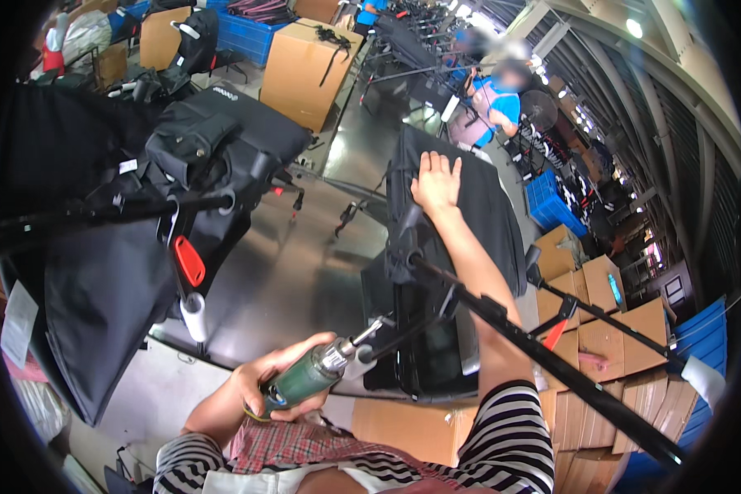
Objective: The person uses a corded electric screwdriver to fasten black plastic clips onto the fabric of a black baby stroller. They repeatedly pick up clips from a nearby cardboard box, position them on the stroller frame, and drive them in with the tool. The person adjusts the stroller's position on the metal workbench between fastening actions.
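The person wears a top with black-and-white horizontally striped sleeves (pixel 510 440), cut short so both forearms are bare. Across the lap lies a red-and-white checked fabric garment (pixel 284 449) (perhaps an apron; its cut cannot be made out). The left hand (pixel 259 391) and right hand (pixel 436 185) are ungloved.

Brown cardboard boxes (pixel 601 321) right; one (pixel 309 70) ahead

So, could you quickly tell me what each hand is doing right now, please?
Left hand: closed around a green power driver.
Right hand: open, flat on black fabric.
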